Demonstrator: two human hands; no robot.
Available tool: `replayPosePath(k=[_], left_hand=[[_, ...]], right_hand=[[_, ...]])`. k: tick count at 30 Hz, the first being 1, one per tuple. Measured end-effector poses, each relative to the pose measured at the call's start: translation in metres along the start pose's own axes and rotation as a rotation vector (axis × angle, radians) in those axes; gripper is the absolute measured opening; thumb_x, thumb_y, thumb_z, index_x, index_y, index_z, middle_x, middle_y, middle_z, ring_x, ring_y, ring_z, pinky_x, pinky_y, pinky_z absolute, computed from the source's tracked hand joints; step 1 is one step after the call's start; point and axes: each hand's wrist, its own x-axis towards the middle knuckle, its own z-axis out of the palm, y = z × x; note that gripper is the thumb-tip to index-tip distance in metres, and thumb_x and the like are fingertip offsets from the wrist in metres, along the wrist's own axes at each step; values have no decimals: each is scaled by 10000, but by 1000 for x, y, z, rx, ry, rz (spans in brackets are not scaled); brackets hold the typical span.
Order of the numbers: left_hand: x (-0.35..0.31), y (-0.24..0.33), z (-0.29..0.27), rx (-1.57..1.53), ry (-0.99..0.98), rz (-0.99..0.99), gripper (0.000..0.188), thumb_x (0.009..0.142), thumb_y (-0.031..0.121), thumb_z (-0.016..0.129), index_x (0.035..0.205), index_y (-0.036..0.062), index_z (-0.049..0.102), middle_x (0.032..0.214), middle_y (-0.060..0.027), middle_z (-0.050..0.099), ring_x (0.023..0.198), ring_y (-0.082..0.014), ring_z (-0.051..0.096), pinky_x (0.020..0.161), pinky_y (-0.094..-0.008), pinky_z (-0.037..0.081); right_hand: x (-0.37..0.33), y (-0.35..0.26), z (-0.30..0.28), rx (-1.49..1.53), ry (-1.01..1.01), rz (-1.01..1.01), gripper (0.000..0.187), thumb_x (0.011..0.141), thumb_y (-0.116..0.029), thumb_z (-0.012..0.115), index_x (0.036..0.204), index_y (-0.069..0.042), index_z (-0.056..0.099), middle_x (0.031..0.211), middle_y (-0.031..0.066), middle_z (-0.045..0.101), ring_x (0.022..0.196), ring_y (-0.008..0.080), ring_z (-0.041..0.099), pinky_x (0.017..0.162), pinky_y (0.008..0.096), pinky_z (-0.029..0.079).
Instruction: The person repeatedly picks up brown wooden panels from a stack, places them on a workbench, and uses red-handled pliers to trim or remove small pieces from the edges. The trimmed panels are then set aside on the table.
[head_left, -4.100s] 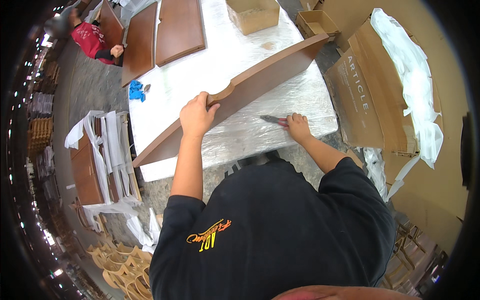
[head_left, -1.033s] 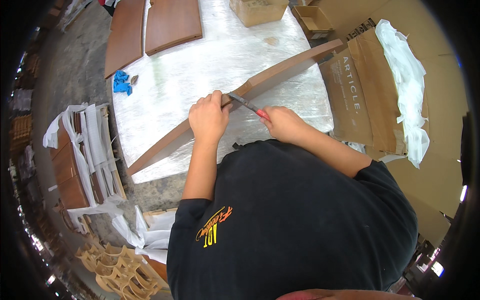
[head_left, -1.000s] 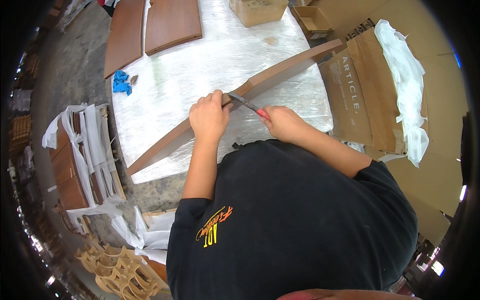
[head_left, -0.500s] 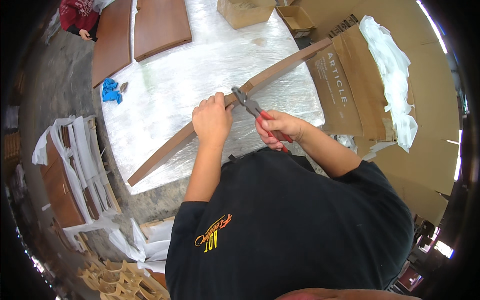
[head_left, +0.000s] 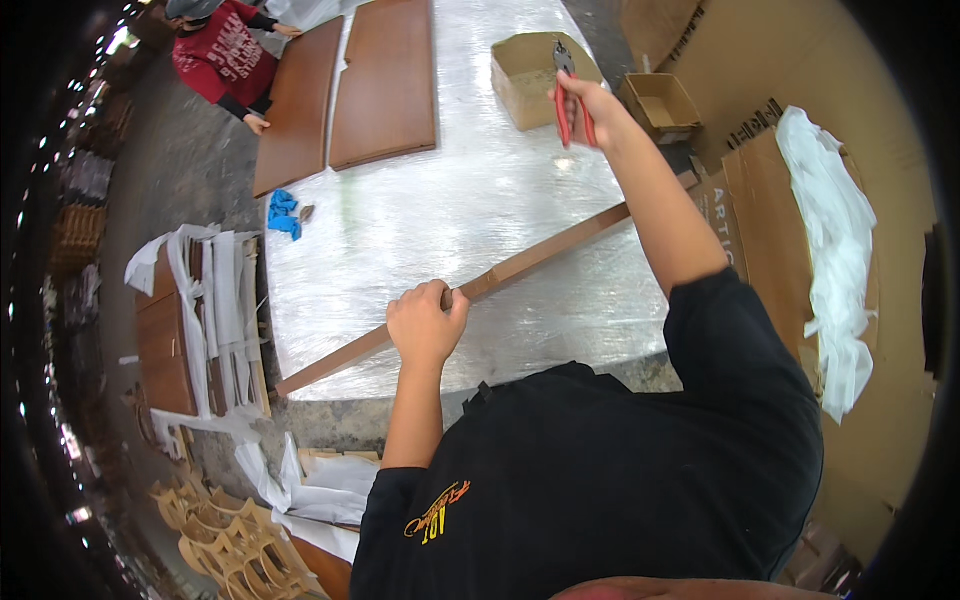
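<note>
A long, slightly bent brown wooden rail (head_left: 540,256) lies slantwise across the plastic-wrapped table (head_left: 400,235). My left hand (head_left: 425,325) is closed over its middle. Something small and dark shows by the thumb, too small to make out. Farther off and to the right, my right hand (head_left: 592,108) grips a pair of red-handled pliers (head_left: 565,60), its metal jaws pointing away from me. The pliers are held over the near right part of an open cardboard box (head_left: 516,92); my hand covers some of that box.
Two brown wooden panels (head_left: 385,95) lie at the far left, where a person in a red top (head_left: 222,55) touches one. Near them sits a blue crumpled glove or cloth (head_left: 284,214). A smaller open carton (head_left: 662,100) and white foam wrapping (head_left: 825,260) are at right.
My right hand has carried the pliers from beside the rail outward to the cardboard box. My left hand has stayed on the rail. The view has shifted, showing more of the other person.
</note>
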Motion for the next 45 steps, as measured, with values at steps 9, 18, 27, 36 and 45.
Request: replayPosePath(k=[9,18,27,36,45], left_hand=[[20,-4,35,-24,25,43,237,875,336,718,819,106,729,770,-50,720,760,-283,678,761,-442,457],[-10,-69,12,-15,-278,96,326,840,398,841,857,99,713,774,-92,734,762,-303,724,673,-435,538],[-58,-94,1,-49,-340,174,313,869,396,799,911,92,740,810,-128,752,831,-335,741,732,-461,563],[-90,-112,4,-82,-375,188,298,891,394,781,945,103,748,873,-118,773,891,-326,749,796,-456,547],[-96,-138,0,-119,-342,248,277,886,372,783,961,106,758,884,-127,778,892,-329,755,818,-465,541]], right_hand=[[71,5,0,138,-182,109,342,1117,-252,505,1160,54,650,1135,199,740,795,171,733,596,248,627],[-234,143,54,-649,-447,372,404,1053,-306,641,1242,51,628,1115,196,735,756,261,755,625,374,661],[-338,275,93,-869,-128,369,369,1087,-309,602,1227,33,606,1061,129,697,733,222,731,632,358,636],[-372,282,159,-826,97,462,433,1077,-428,589,1125,-4,661,958,90,725,689,174,685,566,334,593],[-372,351,139,-960,173,220,490,1082,-495,561,1077,-15,660,906,87,717,730,177,677,566,338,568]])
